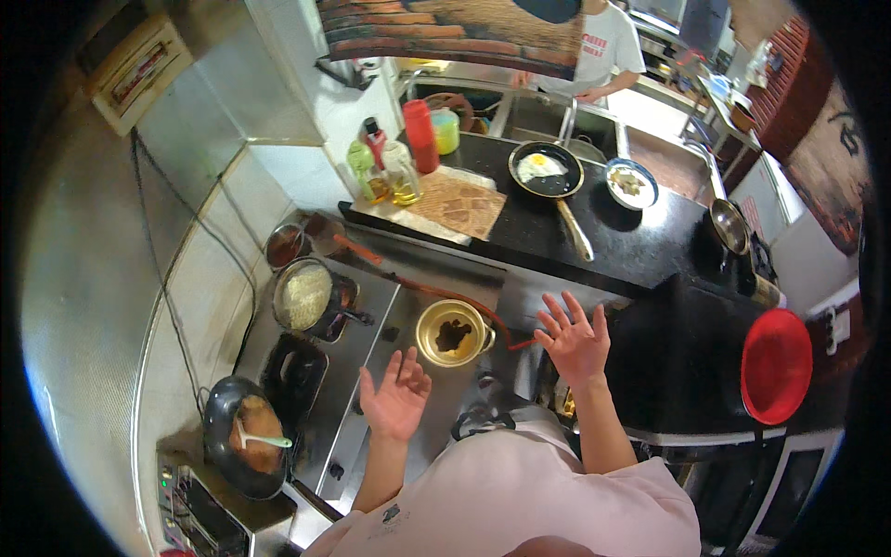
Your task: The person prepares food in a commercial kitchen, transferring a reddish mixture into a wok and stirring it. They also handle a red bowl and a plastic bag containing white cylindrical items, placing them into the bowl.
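My left hand (397,400) is raised palm up with its fingers apart and nothing in it. Just beyond its fingertips a gold-coloured metal pot (426,326) stands on the steel surface, with a dark clump of food (453,335) inside. On the pot's other side, my right hand (576,342) is also raised, palm showing, fingers spread and empty. A red hose (480,304) curves behind the pot and passes near the right hand. Neither hand appears to touch anything.
Left are a pan of pale noodle-like food (307,298) and a dark wok (217,445) with a spatula (268,440). The black counter holds a frying pan with an egg (539,167), a bowl (630,184) and bottles (404,182). A red basin (776,367) sits right. Another person (602,52) stands beyond the sinks.
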Available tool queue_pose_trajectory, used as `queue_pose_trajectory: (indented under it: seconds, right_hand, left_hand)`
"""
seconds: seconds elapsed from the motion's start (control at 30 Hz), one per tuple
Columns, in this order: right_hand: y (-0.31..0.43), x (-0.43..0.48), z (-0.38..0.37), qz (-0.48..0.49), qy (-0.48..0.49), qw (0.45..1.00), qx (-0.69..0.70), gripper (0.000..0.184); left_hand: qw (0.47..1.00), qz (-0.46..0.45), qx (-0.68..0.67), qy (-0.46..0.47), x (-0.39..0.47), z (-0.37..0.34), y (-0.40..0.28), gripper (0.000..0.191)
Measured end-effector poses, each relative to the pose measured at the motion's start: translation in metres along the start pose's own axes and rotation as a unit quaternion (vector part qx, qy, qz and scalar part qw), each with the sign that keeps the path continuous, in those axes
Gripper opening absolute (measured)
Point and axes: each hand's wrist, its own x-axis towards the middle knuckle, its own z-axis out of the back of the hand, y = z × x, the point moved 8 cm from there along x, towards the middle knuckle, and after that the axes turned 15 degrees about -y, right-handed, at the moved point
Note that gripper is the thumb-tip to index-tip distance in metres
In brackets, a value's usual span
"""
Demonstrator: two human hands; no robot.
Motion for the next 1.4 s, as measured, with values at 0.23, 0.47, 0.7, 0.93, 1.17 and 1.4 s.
queue_pose_trajectory:
  seconds: [0.23, 0.47, 0.7, 0.93, 1.17, 1.4]
  right_hand:
    - [-0.026, 0.005, -0.019, -0.045, 0.045, 0.998, -0.014, 0.067]
    - [-0.039, -0.010, -0.024, -0.062, 0.046, 0.997, -0.015, 0.067]
    - [-0.039, -0.013, -0.011, -0.071, 0.041, 0.996, -0.025, 0.069]
    - [-0.039, 0.000, -0.012, -0.091, 0.065, 0.992, -0.056, 0.069]
    - [-0.087, 0.044, -0.054, -0.169, 0.151, 0.968, -0.111, 0.070]
    - [-0.189, 0.052, -0.111, -0.309, 0.256, 0.902, -0.158, 0.076]
  left_hand:
    - [0.999, 0.003, -0.045, 0.010, -0.008, 0.021, -0.008, 0.066]
    - [0.999, 0.028, -0.015, 0.017, -0.009, 0.038, 0.010, 0.062]
    - [0.999, 0.029, -0.042, 0.014, -0.009, 0.049, 0.013, 0.060]
    - [0.995, -0.001, -0.079, 0.068, -0.008, 0.052, 0.002, 0.051]
    - [0.983, -0.073, -0.136, 0.105, -0.019, 0.076, -0.013, 0.047]
    - [0.965, -0.194, -0.168, 0.050, -0.079, 0.131, -0.014, 0.037]
